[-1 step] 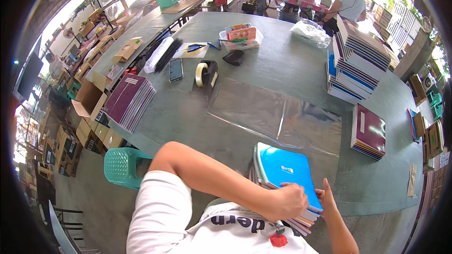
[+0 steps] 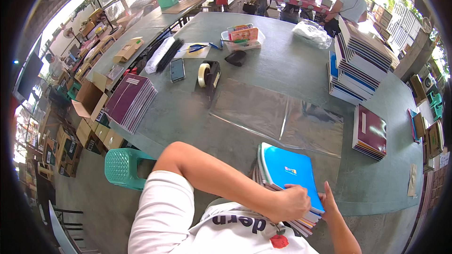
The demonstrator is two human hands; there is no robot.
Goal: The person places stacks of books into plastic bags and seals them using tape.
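A blue notebook (image 2: 287, 169) lies on top of a stack of notebooks (image 2: 306, 221) at the near edge of the grey table (image 2: 263, 61). My left hand (image 2: 293, 202) reaches across my body and grips the blue notebook's near edge with curled fingers. My right hand (image 2: 329, 203) presses against the stack's near right corner, with its fingers partly hidden behind the stack. A clear plastic sheet (image 2: 278, 113) lies flat on the table just beyond the stack.
A tape dispenser (image 2: 208, 76) and a phone (image 2: 177, 69) lie further back. A maroon notebook pile (image 2: 129, 101) sits at the left and another (image 2: 369, 131) at the right, with a tall pile (image 2: 358, 61) behind it. A green stool (image 2: 123, 167) stands below the table. A person (image 2: 348, 0) sits far off.
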